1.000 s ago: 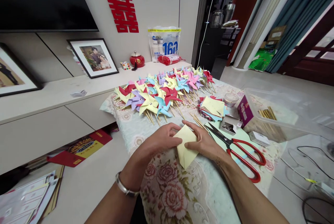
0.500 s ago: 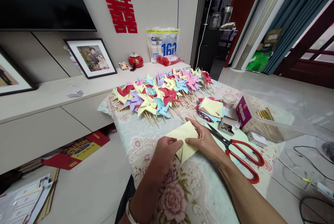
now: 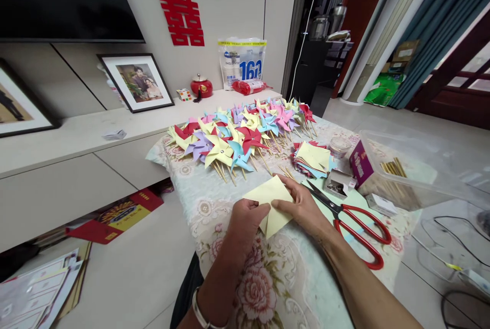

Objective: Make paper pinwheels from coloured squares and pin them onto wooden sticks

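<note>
Between my two hands is a square of pale yellow paper (image 3: pixel 270 191), held above the flowered tablecloth, with a slit visible near its lower corner. My left hand (image 3: pixel 248 221) pinches its left side, thumb on top. My right hand (image 3: pixel 300 204) grips the right side, thumb pressed near the paper's middle and forefinger along the far edge. Just right of that hand lie open scissors (image 3: pixel 337 210) with red handles. Beyond the paper stand many finished paper pinwheels (image 3: pixel 220 151) on sticks, in yellow, red, blue, purple and pink. A stack of coloured paper squares (image 3: pixel 312 158) lies to their right.
A small box of metal pins (image 3: pixel 337 186) and a closed white box (image 3: pixel 382 204) sit right of the scissors. Behind them, a clear plastic bin (image 3: pixel 413 186) holds sticks. A round clear tub (image 3: pixel 340 146) stands nearby. Cables (image 3: pixel 455 237) lie on the floor at right.
The view has shifted slightly, so the scene sits a little further right and higher. Both hands keep their hold on the yellow paper, with hardly any movement.
</note>
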`<state>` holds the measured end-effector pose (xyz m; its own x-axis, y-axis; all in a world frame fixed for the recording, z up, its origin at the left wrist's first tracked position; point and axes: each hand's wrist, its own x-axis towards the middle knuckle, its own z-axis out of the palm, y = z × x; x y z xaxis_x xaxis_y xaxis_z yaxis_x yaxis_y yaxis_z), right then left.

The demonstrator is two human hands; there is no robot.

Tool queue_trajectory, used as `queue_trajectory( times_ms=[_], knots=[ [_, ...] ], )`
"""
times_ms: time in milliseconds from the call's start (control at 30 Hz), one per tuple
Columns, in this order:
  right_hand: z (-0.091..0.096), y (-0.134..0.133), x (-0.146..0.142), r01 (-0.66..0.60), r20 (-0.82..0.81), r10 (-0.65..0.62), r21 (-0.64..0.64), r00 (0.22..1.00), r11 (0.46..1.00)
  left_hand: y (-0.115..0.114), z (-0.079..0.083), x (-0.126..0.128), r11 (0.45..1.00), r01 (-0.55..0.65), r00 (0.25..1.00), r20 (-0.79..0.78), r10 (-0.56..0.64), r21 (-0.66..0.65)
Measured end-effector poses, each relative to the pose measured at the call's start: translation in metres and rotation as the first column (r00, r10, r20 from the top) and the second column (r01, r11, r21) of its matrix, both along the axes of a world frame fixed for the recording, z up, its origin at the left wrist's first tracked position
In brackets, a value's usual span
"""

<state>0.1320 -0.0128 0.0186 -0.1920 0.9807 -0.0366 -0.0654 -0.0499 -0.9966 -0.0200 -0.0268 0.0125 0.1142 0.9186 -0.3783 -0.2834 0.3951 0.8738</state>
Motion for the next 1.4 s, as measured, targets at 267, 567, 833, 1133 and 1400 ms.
queue_trajectory(
  times_ms=[267, 567, 833, 1133, 1400],
  knots=[
    [0.002, -0.005, 0.004, 0.007, 0.365, -0.371, 0.704, 0.854, 0.710, 0.012, 0.001, -0.012, 0.993, -0.117, 0.992, 0.048, 0.117, 0.006],
    [0.002, -0.013, -0.006, -0.442, 0.692, -0.244, 0.651, 0.680, 0.617, 0.016, 0.001, -0.014, 0.987, -0.156, 0.986, 0.064, 0.155, 0.025],
    [0.003, -0.013, -0.008, -0.402, 0.698, -0.220, 0.608, 0.681, 0.685, 0.013, -0.004, -0.015, 0.988, -0.143, 0.990, 0.015, 0.142, 0.052],
    [0.003, -0.010, -0.008, -0.227, 0.563, -0.138, 0.529, 0.815, 0.818, 0.005, -0.003, -0.010, 0.987, -0.140, 0.990, -0.025, 0.142, 0.078],
    [0.000, -0.008, -0.010, -0.105, 0.552, -0.183, 0.450, 0.814, 0.887, 0.009, -0.014, -0.007, 0.985, -0.159, 0.981, -0.102, 0.165, 0.066]
  ],
)
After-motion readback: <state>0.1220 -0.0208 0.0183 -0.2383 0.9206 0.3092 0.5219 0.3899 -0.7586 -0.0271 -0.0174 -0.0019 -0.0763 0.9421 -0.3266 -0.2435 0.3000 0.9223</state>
